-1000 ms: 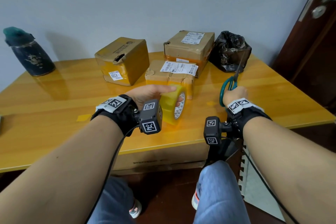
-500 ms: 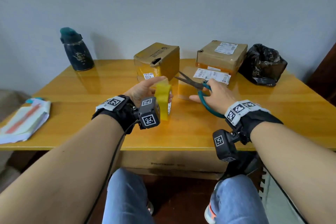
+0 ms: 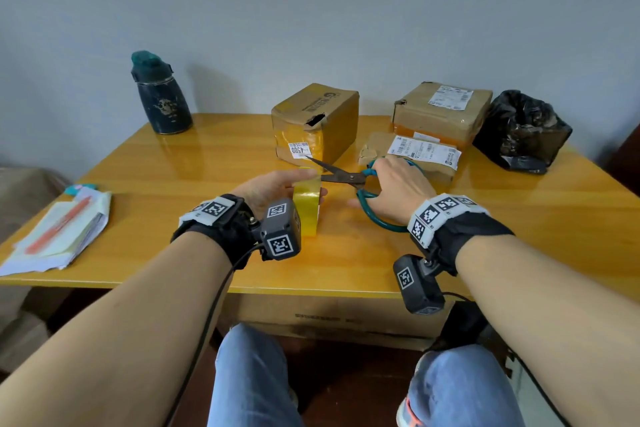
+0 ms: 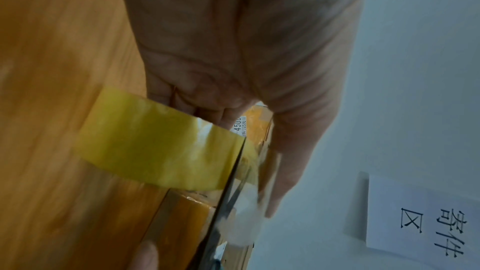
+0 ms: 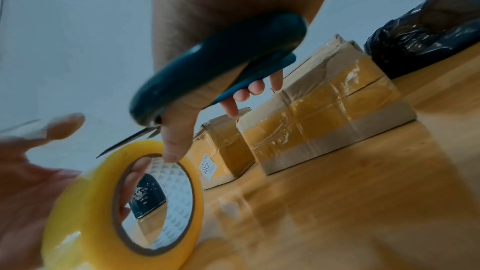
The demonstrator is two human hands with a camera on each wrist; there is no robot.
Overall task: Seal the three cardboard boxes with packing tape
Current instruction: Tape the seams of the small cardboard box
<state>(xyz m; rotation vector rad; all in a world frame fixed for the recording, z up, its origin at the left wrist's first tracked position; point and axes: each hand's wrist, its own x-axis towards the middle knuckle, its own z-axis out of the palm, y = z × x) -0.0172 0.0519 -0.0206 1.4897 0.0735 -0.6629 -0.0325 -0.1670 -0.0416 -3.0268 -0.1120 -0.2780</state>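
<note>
My left hand (image 3: 273,185) holds a yellow roll of packing tape (image 3: 306,206) upright on the table, fingers through its core (image 5: 155,198). My right hand (image 3: 398,187) grips teal-handled scissors (image 3: 346,178), blades parted, their tips at the roll's top edge (image 4: 233,163). Three cardboard boxes stand behind: a tall one (image 3: 317,123) with a torn hole and a "4500" sticker, a flat one (image 3: 412,158) with a white label behind my right hand, and a third (image 3: 443,111) at the back right. The boxes also show in the right wrist view (image 5: 324,110).
A dark water bottle (image 3: 161,95) stands at the table's back left. A black plastic bag (image 3: 521,130) lies at the back right. Papers with an orange pen (image 3: 59,229) lie at the left edge. A large carton (image 3: 332,317) sits under the table, near my knees.
My right hand swung the scissors from upright at the right over to the tape roll, blades now parted at its top. My left hand stood the roll upright. The view shifted left.
</note>
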